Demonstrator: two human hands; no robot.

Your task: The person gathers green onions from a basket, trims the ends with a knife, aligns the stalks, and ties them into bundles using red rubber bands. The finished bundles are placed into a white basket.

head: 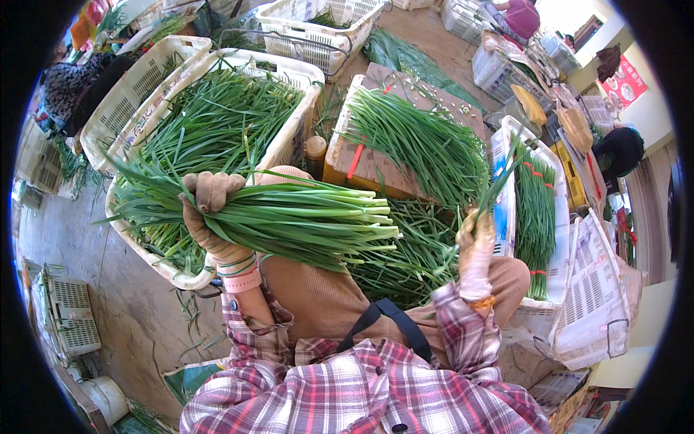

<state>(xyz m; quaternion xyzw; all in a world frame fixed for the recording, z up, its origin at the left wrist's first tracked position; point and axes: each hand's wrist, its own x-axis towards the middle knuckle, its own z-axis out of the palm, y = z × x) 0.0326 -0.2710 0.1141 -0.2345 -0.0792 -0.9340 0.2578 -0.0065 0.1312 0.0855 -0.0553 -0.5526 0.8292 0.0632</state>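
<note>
My gloved left hand (214, 209) grips a bunch of garlic chives (303, 217) round its leafy part, the pale cut ends pointing right. On the right, my gloved right hand (476, 238) holds a few green chive leaves (501, 184) that stick up above the fingers. Between the hands, loose chives (412, 249) lie low before my knees. Beyond them a larger pile of chives (423, 135) rests on a board-topped stand (374, 171), with a red strip (356, 160) at its edge. A white plastic crate (312, 103) of loose chives stands at the left.
At the right, a white crate (507, 217) holds chives (534, 217) bound with red bands. An empty-looking crate (593, 304) leans beside it. More crates (320, 49) stand at the back. A person (523, 19) is at the far right back, another (76, 92) at the left.
</note>
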